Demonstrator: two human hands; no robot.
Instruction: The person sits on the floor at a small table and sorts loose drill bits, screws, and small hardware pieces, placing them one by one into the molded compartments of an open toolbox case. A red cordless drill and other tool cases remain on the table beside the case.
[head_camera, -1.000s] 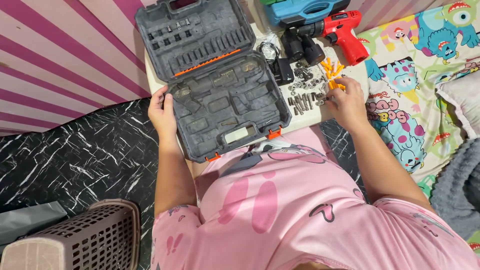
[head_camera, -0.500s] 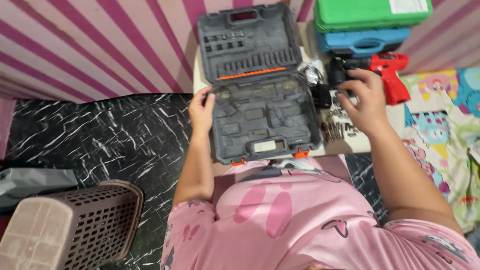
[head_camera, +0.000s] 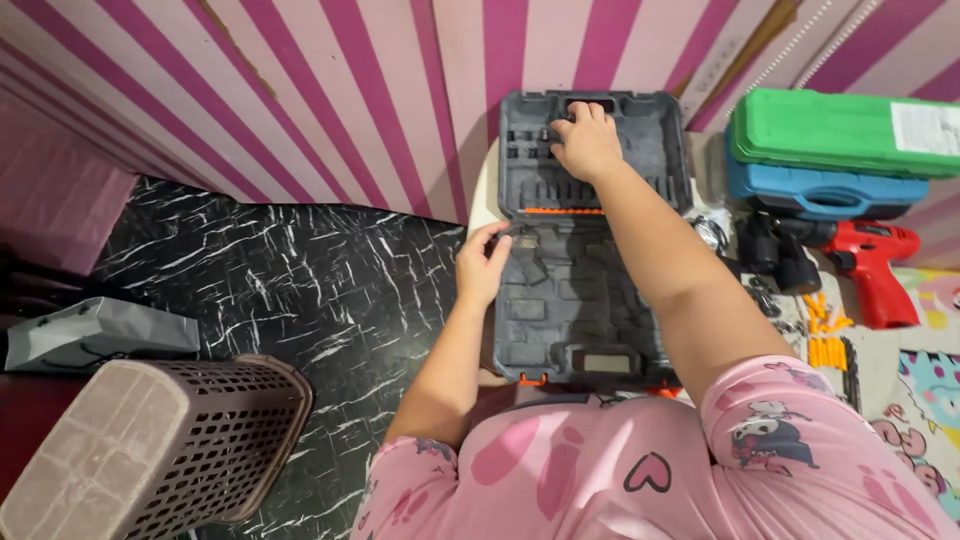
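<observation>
Against striped wall: open grey case (head_camera: 585, 290), long axis running away from person. Right hand (head_camera: 587, 140) far up in lid, fingers curled on slot; contents unclear. Left hand (head_camera: 483, 265) on case's left edge, nearer, fingers loosely bent, steadying. Red drill (head_camera: 875, 265) right of case.

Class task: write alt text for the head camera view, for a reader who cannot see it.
A person's right hand reaches into the lid of an open grey tool case while the left hand rests on its left edge. A red drill and stacked green and blue cases lie to the right.
</observation>
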